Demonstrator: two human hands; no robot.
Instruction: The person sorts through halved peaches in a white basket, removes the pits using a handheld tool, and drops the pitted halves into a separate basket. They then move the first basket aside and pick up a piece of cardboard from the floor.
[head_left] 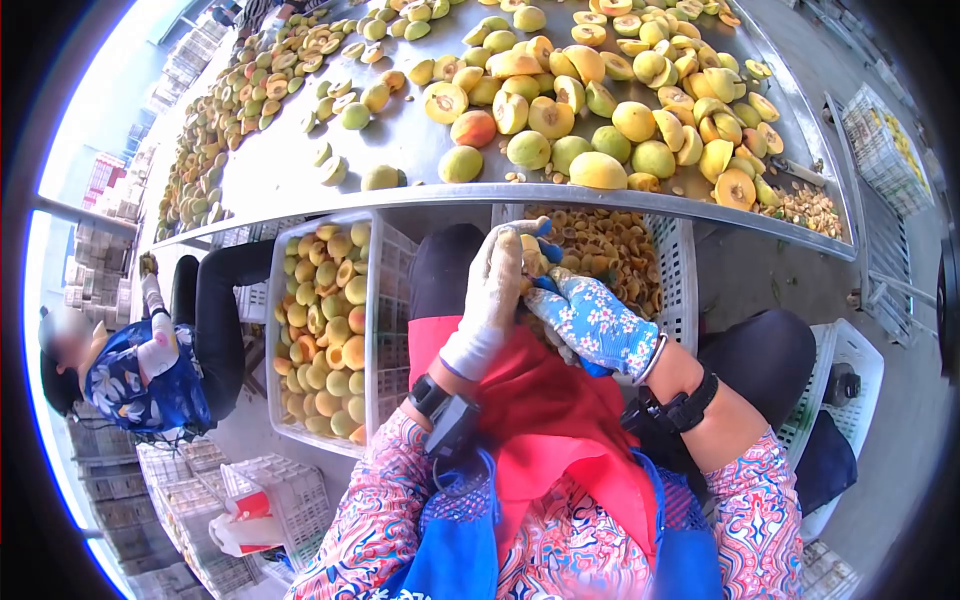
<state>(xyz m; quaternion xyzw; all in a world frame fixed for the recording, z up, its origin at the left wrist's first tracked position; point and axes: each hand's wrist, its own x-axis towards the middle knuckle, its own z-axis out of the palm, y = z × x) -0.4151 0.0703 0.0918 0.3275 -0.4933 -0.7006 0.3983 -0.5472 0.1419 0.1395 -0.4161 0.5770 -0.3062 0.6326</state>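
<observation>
Red apron (570, 400); fruit (550, 117) strewn on metal table (270, 150); stacked crates (185, 505).

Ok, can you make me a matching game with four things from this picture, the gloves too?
Things:
1. left hand
2. right hand
3. lap cloth
4. table

Clues:
A. bright red
B. shiny metal, with lots of fruit on top
C. in a mostly white glove
D. in a blue glove with flowers

Right pairs: 1-C, 2-D, 3-A, 4-B
</observation>
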